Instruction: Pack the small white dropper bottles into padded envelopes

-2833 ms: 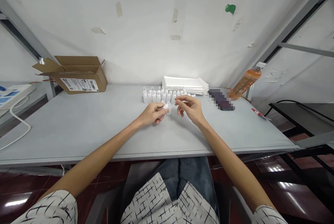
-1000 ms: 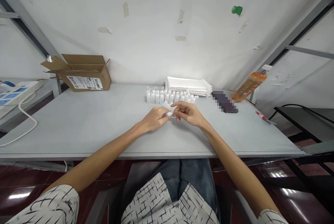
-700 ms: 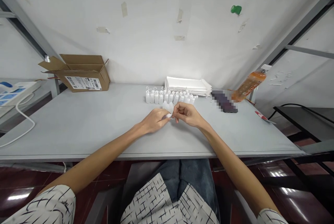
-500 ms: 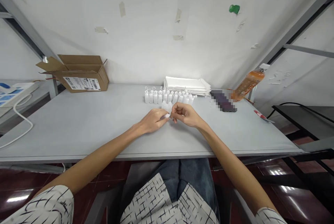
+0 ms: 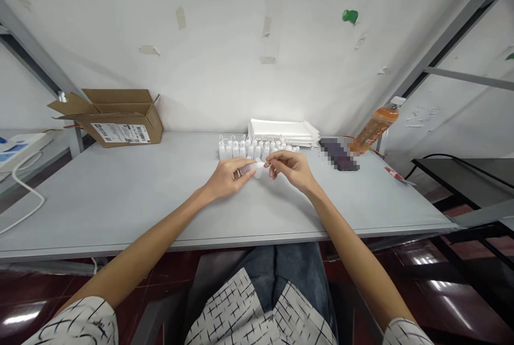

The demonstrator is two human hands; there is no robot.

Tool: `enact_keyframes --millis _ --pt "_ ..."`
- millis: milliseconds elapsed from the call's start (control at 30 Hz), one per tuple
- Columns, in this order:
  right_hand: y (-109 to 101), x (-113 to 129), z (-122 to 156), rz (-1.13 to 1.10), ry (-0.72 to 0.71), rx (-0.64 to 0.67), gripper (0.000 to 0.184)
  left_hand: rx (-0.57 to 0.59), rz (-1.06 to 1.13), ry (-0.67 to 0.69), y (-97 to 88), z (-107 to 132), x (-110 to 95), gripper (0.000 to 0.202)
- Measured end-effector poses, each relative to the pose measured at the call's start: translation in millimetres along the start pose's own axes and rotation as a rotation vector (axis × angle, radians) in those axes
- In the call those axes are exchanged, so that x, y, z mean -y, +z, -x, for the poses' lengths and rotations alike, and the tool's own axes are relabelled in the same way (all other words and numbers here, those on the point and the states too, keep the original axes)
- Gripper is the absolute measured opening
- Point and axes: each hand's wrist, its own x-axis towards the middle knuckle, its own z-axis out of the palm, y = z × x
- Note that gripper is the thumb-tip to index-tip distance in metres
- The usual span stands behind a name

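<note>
A small white plastic bottle (image 5: 259, 170) sits between my hands, just in front of a tight row of similar bottles (image 5: 249, 149) with thin looped tops. My left hand (image 5: 228, 176) grips the bottle from the left, its fingertips at the upper part. My right hand (image 5: 291, 169) pinches a thin white loop (image 5: 267, 162) at the bottle's top. Part of the bottle is hidden by my fingers.
A stack of white sheets (image 5: 283, 132) lies behind the bottle row. To the right are a pixelated phone (image 5: 339, 154) and a tilted orange bottle (image 5: 374, 130). An open cardboard box (image 5: 112, 125) stands at the back left of the grey table (image 5: 120, 211).
My hands have drawn slightly apart, and the bottle between them shows more clearly. The view has tilted a little, shifting the table's contents to the left.
</note>
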Motion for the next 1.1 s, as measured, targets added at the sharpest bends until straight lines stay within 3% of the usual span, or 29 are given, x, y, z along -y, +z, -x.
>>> enact_keyframes --millis 200,300,433,567,700,867,1000,1100 --pt "-1 3 0 0.046 -0.016 -0.061 0.025 -0.046 0.034 -0.055 0.0 -1 0 0.031" --pt "-3 3 0 0.050 -0.036 -0.133 0.023 -0.100 0.207 -0.141 -4.4 -3 0 0.032" --pt "-8 -3 -3 0.087 -0.045 -0.280 0.023 -0.372 0.499 -0.213 -21.0 -12 2 0.034" --pt "-11 -10 -6 0.131 -0.041 -0.326 0.022 -0.636 0.474 -0.272 -40.0 -21 19 0.034" --pt "-11 -12 -6 0.176 -0.055 -0.329 0.022 -0.770 0.421 -0.350 -50.3 -25 44 0.033" --pt "-13 -12 -6 0.208 -0.050 -0.351 0.022 -0.656 0.407 -0.468 -54.0 -22 70 0.028" --pt "-14 -12 -5 0.251 -0.055 -0.360 0.021 -0.605 0.218 -0.510 -53.6 -16 90 0.030" --pt "-14 -14 -5 0.304 -0.078 -0.354 0.020 -0.505 0.072 -0.557 -53.3 -12 105 0.028"
